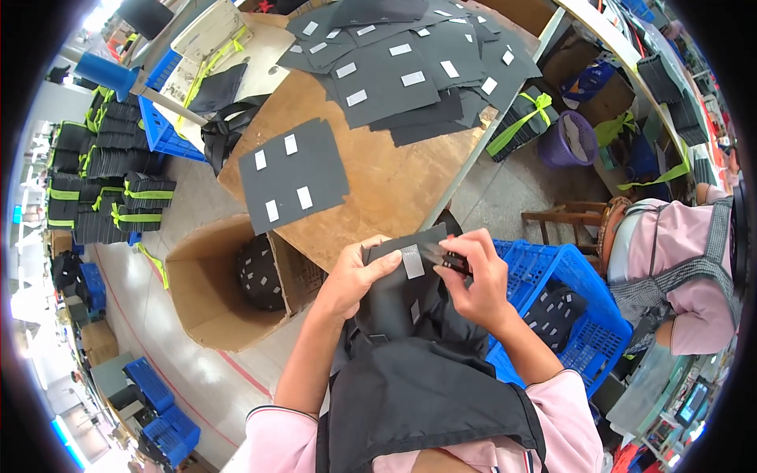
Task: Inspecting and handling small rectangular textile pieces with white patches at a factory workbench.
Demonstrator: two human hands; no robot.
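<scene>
My left hand (352,277) pinches a black fabric piece (386,298) in front of my body, thumb on top. A white rectangular patch (412,262) is on the piece near its far edge, and a second patch shows lower down, partly in shade. In my right hand (482,277) is a small pair of thread snips (453,262), dark-handled, its blurred metal tips pointing at the patch. Beyond my hands, a single black panel (296,175) with several white patches lies flat on the wooden table (378,177).
A heap of similar black panels (386,71) covers the table's far part. An open cardboard box (209,292) stands left, a blue crate (583,315) right, both holding patched black pieces. Tied black bundles (110,181) stack at far left. A person (678,260) sits at right.
</scene>
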